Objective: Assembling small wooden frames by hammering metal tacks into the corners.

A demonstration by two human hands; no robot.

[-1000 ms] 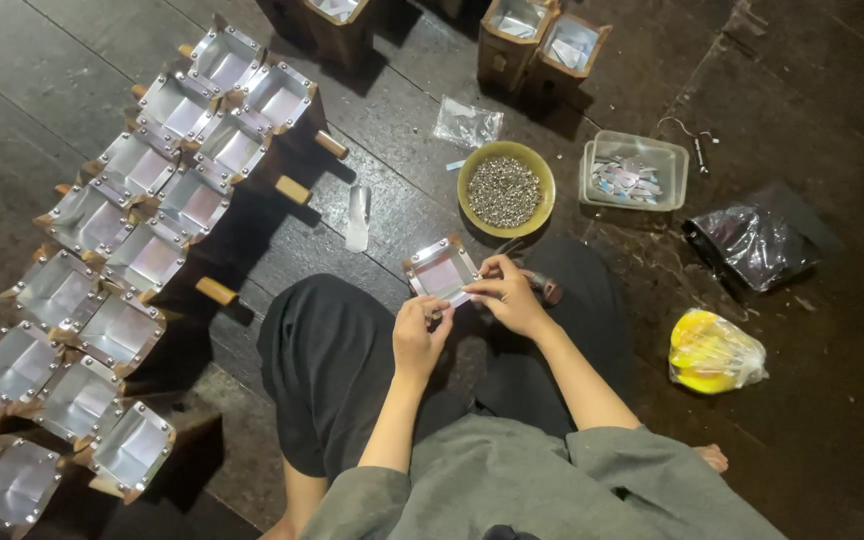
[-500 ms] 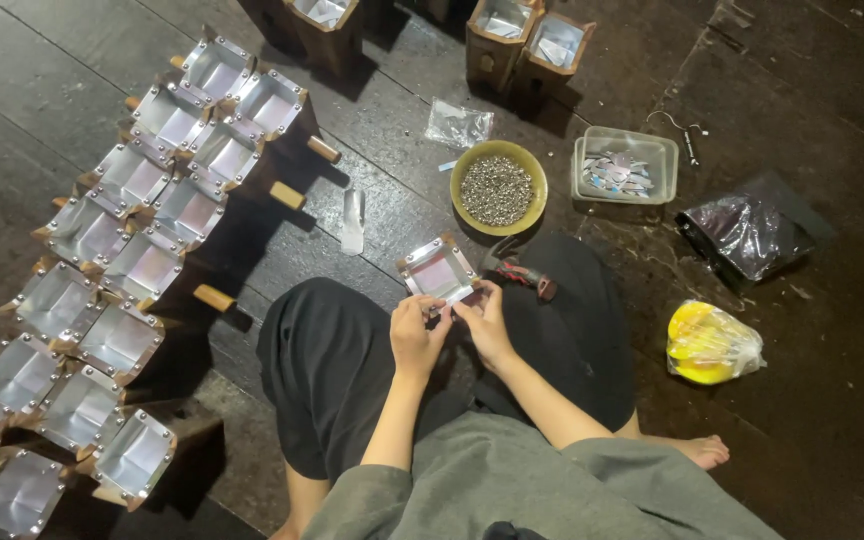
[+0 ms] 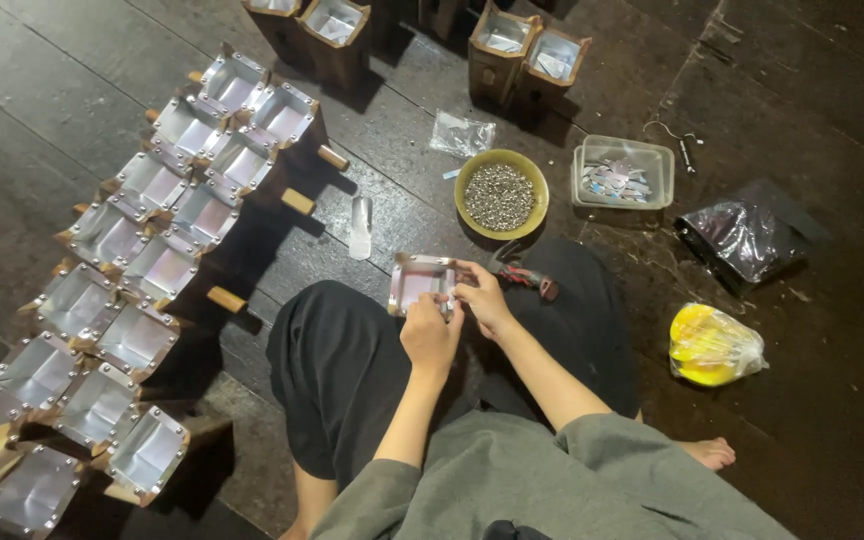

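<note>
A small square metal-lined box (image 3: 418,281) rests over my lap in front of me. My left hand (image 3: 430,335) grips its near edge with curled fingers. My right hand (image 3: 482,298) pinches the box's right edge, fingers closed on the rim. Just right of that hand lies a red-handled tool (image 3: 522,273) on the dark floor. Beyond the box stands a yellow bowl (image 3: 472,212) filled with small silver bits.
Two long rows of finished metal-lined wooden boxes (image 3: 142,270) run along the left. A clear plastic tub (image 3: 622,172) of metal pieces, a dark bag (image 3: 742,235), a yellow bagged item (image 3: 710,345) and a loose metal strip (image 3: 360,226) lie around. More boxes (image 3: 522,50) stand at the back.
My view has drifted, so everything sits lower and further right in frame. Both hands stay on the small box, with the right hand shifted closer to its edge.
</note>
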